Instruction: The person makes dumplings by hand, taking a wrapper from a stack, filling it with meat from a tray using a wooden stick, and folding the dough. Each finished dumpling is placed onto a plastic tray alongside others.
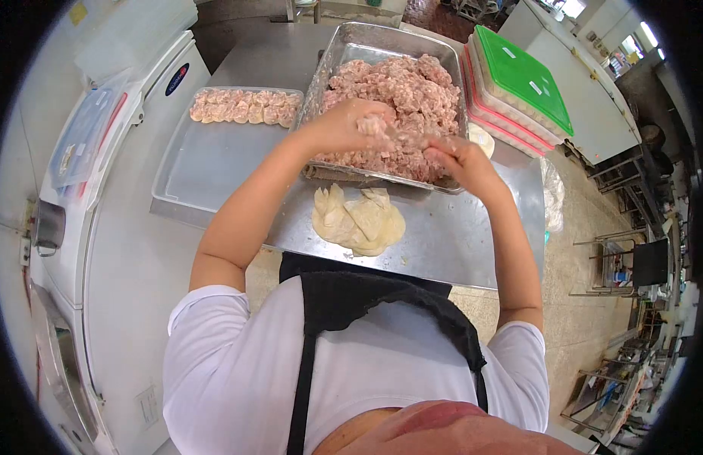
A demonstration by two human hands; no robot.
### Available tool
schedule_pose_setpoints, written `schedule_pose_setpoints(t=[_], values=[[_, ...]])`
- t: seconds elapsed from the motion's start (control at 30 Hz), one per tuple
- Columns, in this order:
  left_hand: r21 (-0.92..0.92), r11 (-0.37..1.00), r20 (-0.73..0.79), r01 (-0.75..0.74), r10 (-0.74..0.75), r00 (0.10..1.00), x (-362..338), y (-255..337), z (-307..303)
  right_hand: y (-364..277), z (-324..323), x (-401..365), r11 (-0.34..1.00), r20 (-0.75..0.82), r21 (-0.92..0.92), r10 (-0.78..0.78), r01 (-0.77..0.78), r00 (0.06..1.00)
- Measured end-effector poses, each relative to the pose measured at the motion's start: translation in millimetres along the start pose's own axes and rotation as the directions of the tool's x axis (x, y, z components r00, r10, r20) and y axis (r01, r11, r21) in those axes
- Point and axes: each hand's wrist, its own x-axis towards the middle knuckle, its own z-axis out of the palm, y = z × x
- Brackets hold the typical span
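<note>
Both hands are over a deep metal tray [321, 83] heaped with ground meat [397, 87]. My left hand [350, 125] is above the tray's left part, its fingers curled around a pale, meat-smeared piece. On the right, my right hand [461, 161] is closed near the tray's right side, with a blurred thin thing between its fingers reaching toward the left hand. A loose pile of pale dough wrappers [357, 220] lies on the metal table in front of the tray. Left of it, a shallow tray [207, 171] holds a row of filled dumplings [245, 106] along its far edge.
Stacked trays with a green lid [522, 80] stand at the right of the meat tray. A round pale stack [482, 139] is partly hidden behind my right hand. The metal table [450, 243] ends just before my body. A white appliance [131, 189] is at the left.
</note>
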Motion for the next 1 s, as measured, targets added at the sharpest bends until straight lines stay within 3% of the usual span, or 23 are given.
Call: schedule_pose_setpoints(t=[0.03, 0.07, 0.13, 0.17, 0.2, 0.23, 0.27, 0.3, 0.33, 0.37, 0.43, 0.47, 0.53, 0.57, 0.63, 0.77, 0.83, 0.87, 0.9, 0.93, 0.97, 1.0], values=[[-0.056, 0.996, -0.143, 0.072, -0.079, 0.987, -1, -6, 3, -3, -4, 5, 0.99, -0.005, -0.13, 0.058, -0.058, 0.998], [-0.056, 0.996, -0.15, 0.072, -0.08, 0.985, -1, -12, 5, -10, -4, 4, 0.99, -0.002, -0.134, 0.052, -0.051, 0.999], [-0.387, 0.883, -0.088, 0.265, -0.322, 0.943, 0, -18, 5, -45, 2, 3, 0.931, -0.207, -0.353, 0.021, -0.095, 0.978], [-0.389, 0.882, -0.093, 0.266, -0.325, 0.941, 3, -29, 5, -48, 12, 1, 0.95, -0.253, -0.31, -0.063, -0.02, 0.965], [-0.326, 0.884, 0.016, 0.335, -0.35, 0.937, 8, -43, 5, -32, 24, 2, 0.95, -0.249, -0.311, -0.063, -0.018, 0.966], [-0.254, 0.882, 0.13, 0.397, -0.376, 0.917, 9, -51, 6, -7, 39, 3, 0.945, -0.19, -0.326, -0.044, -0.021, 0.981], [-0.255, 0.881, 0.138, 0.398, -0.375, 0.917, 4, -45, 6, 10, 43, 5, 0.94, -0.133, -0.342, -0.023, -0.024, 0.991], [-0.191, 0.883, 0.044, 0.429, -0.429, 0.902, -3, -33, 4, 16, 33, 9, 0.703, 0.076, -0.679, 0.352, -0.21, 0.933], [-0.125, 0.876, -0.057, 0.466, -0.475, 0.878, -9, -27, 1, 21, 23, 7, 0.704, 0.075, -0.68, 0.347, -0.206, 0.935], [-0.115, 0.878, -0.048, 0.464, -0.472, 0.881, -13, -28, -2, 26, 17, 0, 0.766, 0.079, -0.606, 0.328, -0.216, 0.941], [-0.267, 0.949, -0.025, 0.165, -0.178, 0.984, -19, -29, -9, 17, 0, -4, 0.834, 0.051, -0.504, 0.289, -0.225, 0.956], [-0.274, 0.947, -0.022, 0.165, -0.178, 0.984, -19, -27, -8, 4, -10, -7, 0.832, 0.055, -0.507, 0.294, -0.227, 0.954], [-0.03, 0.977, -0.232, -0.212, 0.2, 0.952, -16, -13, -17, -23, -20, -5, 0.967, -0.121, -0.006, 0.251, -0.254, 0.96], [-0.032, 0.977, -0.235, -0.209, 0.196, 0.952, -13, -4, -21, -31, -14, -3, 0.967, -0.117, -0.006, 0.251, -0.254, 0.961], [-0.022, 0.998, -0.055, 0.056, -0.057, 0.997, -4, 12, -24, -42, -2, 1, 0.972, -0.027, 0.185, 0.154, -0.147, 0.988], [-0.051, 0.994, 0.008, -0.097, 0.098, 0.995, 8, -12, -15, -26, 11, 6, 0.949, 0.101, 0.257, 0.164, -0.185, 0.981], [-0.041, 0.987, -0.058, 0.158, -0.16, 0.985, 11, -34, -6, -41, -2, 12, 0.974, -0.087, -0.17, 0.134, -0.147, 0.987], [-0.038, 0.986, -0.063, 0.161, -0.163, 0.985, 11, -46, -2, -45, -4, 14, 0.915, -0.171, -0.377, 0.084, -0.144, 0.982], [-0.194, 0.949, -0.015, 0.247, -0.254, 0.967, 11, -58, 2, -41, 7, 12, 0.955, -0.27, -0.293, -0.116, 0.033, 0.956], [-0.342, 0.88, 0.048, 0.329, -0.334, 0.941, 10, -63, 4, -25, 21, 11, 0.956, -0.269, -0.292, -0.117, 0.035, 0.956], [-0.342, 0.879, 0.05, 0.332, -0.336, 0.941, 10, -51, 1, -1, 38, 12, 0.949, -0.224, -0.313, -0.103, 0.028, 0.969], [-0.136, 0.908, 0.092, 0.397, -0.387, 0.917, 10, -29, -6, 18, 48, 12, 0.943, -0.18, -0.334, -0.081, 0.016, 0.98]])
